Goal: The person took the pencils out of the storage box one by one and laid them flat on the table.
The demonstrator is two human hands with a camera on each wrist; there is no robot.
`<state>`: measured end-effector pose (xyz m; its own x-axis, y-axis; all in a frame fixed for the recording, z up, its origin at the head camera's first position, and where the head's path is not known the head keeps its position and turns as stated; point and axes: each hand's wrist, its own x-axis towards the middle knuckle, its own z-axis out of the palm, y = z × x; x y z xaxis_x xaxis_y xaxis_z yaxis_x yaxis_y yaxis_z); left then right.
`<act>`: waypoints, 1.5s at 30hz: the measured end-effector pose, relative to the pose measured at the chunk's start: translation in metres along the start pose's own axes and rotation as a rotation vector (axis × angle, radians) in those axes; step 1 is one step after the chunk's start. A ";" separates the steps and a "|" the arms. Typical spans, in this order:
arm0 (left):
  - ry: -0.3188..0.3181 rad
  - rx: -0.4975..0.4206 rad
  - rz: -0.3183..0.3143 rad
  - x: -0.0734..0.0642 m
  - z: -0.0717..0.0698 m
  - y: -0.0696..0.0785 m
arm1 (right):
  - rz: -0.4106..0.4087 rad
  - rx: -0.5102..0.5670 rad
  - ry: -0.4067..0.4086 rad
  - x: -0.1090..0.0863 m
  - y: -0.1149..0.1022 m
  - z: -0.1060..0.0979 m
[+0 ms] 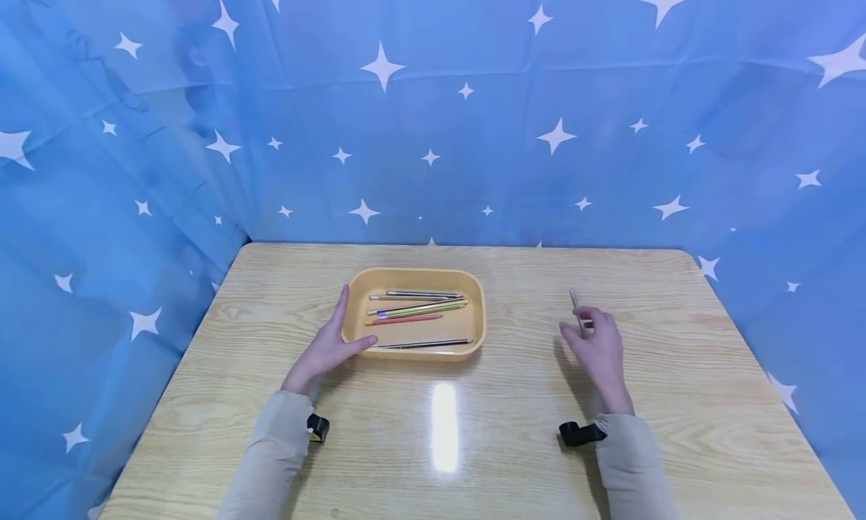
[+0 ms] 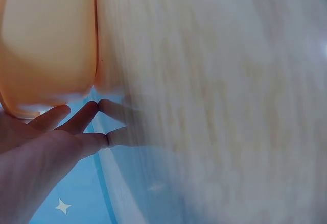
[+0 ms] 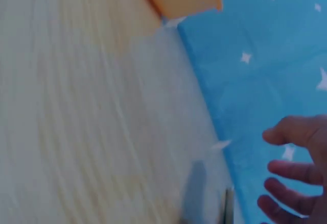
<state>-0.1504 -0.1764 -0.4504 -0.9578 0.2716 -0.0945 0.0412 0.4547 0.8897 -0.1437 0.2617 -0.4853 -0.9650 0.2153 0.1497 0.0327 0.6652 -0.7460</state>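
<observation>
A shallow yellow-orange tray (image 1: pixel 467 351) holds several pencils (image 1: pixel 419 307), mostly grouped toward its far side. One dark pencil (image 1: pixel 433 344) lies along the near side. My left hand (image 1: pixel 328 351) rests at the tray's left end, thumb and index finger spread around the near corner. In the left wrist view its outstretched fingers (image 2: pixel 84 117) are right at the tray's end. Over to the right, a single pencil (image 1: pixel 574 300) is partly covered by my right hand (image 1: pixel 598 347). The right wrist view shows that hand's thumb and fingers (image 3: pixel 291 193) spread, apart from the pencil (image 3: pixel 228 206).
The light wood table (image 1: pixel 514 422) reflects a bright strip of light near its middle. Blue curtains (image 1: pixel 473 129) with white stars stand along the back and both sides. Black wrist cameras (image 1: pixel 582 433) sit at both cuffs.
</observation>
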 end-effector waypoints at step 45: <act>0.021 -0.017 -0.012 0.005 0.005 -0.020 | -0.629 -0.149 -0.760 0.021 -0.128 0.131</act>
<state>-0.1544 -0.1805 -0.4710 -0.9640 0.2481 -0.0954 0.0254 0.4432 0.8961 -0.2021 0.0877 -0.4718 -0.7263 -0.6874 -0.0044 -0.5595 0.5949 -0.5771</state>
